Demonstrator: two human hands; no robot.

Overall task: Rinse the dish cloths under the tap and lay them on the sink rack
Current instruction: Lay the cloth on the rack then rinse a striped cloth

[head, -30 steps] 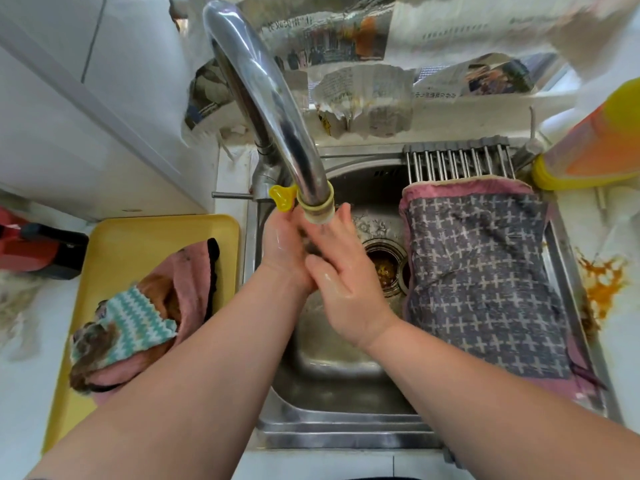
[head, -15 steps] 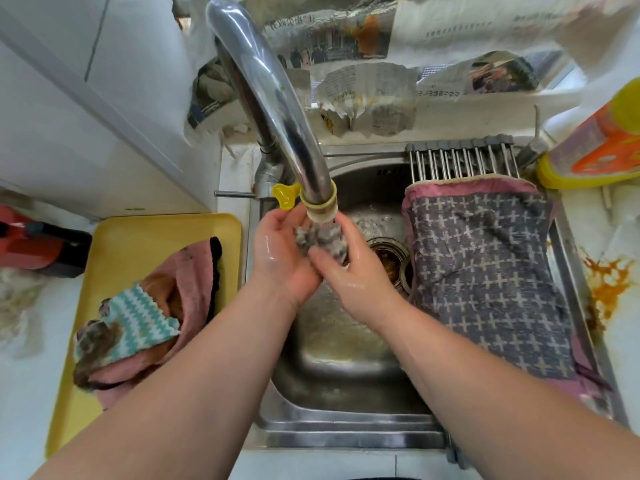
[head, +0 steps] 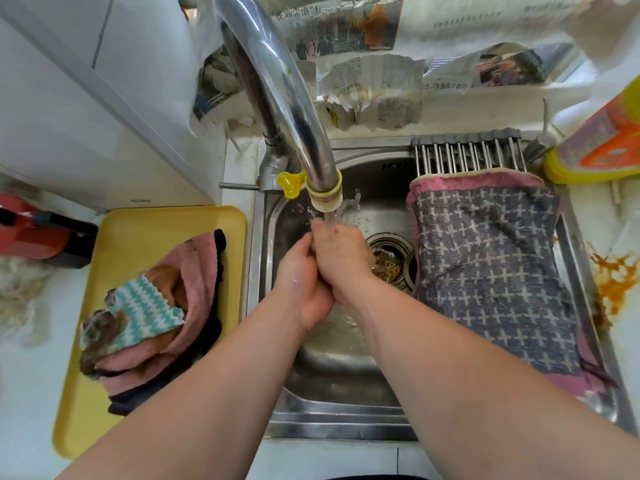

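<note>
Dish cloths [head: 152,306] heaped on yellow tray [head: 166,220], nearer left hand [head: 301,271]; cross-patterned cloth [head: 485,265] flat on sink rack [head: 467,155], nearer right hand [head: 341,251]. Hands curled together under tap [head: 277,91] stream; cannot tell whether they hold anything.

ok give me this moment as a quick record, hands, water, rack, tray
hands: left hand and right hand clasped together over the sink; anything between them is hidden
water: running from the tap onto both hands
rack: sink rack spans the sink's right side, cross-patterned cloth laid flat on it
tray: yellow tray left of the sink, holds a pile of cloths
</note>
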